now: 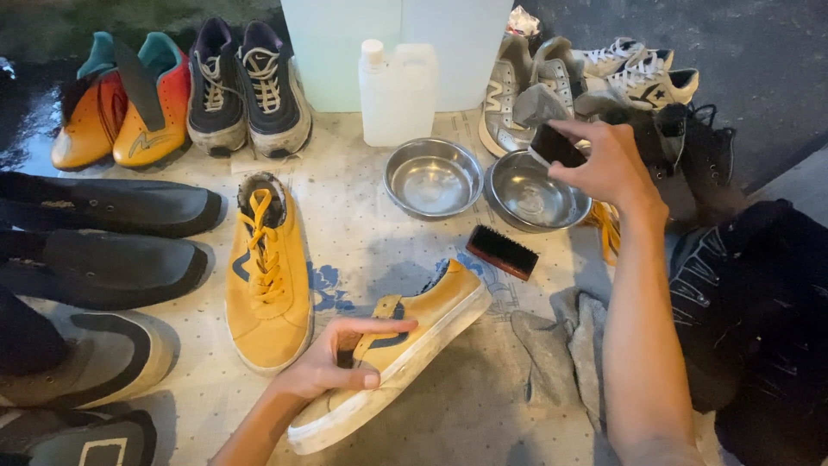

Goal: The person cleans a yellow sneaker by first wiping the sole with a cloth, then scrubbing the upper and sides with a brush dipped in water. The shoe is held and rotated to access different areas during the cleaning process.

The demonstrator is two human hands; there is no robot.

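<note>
Holding a yellow sneaker (405,345) near centre, left hand (332,367) grips its collar; long axis runs near-left to far-right. Right hand (608,164) clasps a dark brush (555,145) over the far-right bowl (535,197).

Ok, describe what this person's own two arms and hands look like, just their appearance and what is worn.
Both forearms are bare, with no sleeves reaching the wrists. The left hand and the right hand wear no gloves, and no rings, watch or bracelets show. The fingers are slim, with short nails. At the right edge, beside the right arm, there is dark black clothing with pale printed markings.
</note>
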